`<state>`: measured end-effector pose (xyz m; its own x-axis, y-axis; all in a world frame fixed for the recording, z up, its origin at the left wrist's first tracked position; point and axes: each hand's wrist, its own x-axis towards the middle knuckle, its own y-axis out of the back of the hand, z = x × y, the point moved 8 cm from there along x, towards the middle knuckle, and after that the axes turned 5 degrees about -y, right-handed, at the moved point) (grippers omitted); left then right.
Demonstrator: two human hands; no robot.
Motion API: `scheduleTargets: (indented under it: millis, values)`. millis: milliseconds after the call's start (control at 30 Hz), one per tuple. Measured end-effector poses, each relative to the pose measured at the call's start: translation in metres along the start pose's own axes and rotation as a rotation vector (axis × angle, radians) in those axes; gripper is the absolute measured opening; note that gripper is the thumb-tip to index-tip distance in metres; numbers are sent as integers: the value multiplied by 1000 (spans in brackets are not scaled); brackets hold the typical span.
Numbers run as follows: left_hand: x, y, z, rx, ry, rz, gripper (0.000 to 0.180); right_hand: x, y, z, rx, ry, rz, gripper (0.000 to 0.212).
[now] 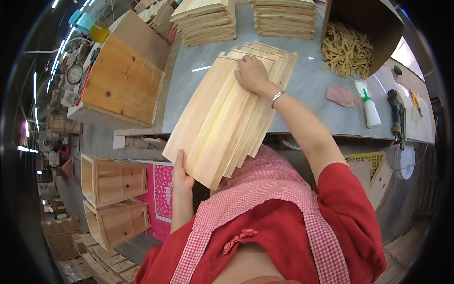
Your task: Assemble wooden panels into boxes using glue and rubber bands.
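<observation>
- We have a fanned stack of pale wooden panels in front of us, lying aslant on the grey surface, its lower end jutting out past the near edge above our checked apron
- Our left hand is clamped on the lower left edge of the panels, thumb showing at the edge and the other fingers hidden beneath
- Our right hand (a silver bangle circles its wrist) lies on the upper end with fingers bent; we cannot tell from above whether they close around the wood or only press on it
- Beyond the panels we see two neat stacks of boards, side by side at the far side
- To our right, tan bands heap in an open box; nearer us are a pink cloth, a white bottle with a green tip and a dark tool
- Low on our left, two wooden boxes lie next to each other, open ends facing left
</observation>
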<state>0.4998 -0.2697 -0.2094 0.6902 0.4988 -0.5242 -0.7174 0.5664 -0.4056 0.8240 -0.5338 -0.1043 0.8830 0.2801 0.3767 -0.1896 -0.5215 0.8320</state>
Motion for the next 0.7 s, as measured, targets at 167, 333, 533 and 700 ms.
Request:
scheduleTargets:
  millis: [167,333,533,700]
  values:
    - [0,-3,-4,-13,2,-19,60,8,-8,1,0,-53,-26,32]
    - [10,-6,5,16,17,-10,58,11,-12,4,-13,-74,-41,31]
    - [13,7,8,187,-67,27,60,5,-16,13,54,-113,28,36]
    - [1,23,66,779,-599,353,64,-44,55,70,241,-52,415,44]
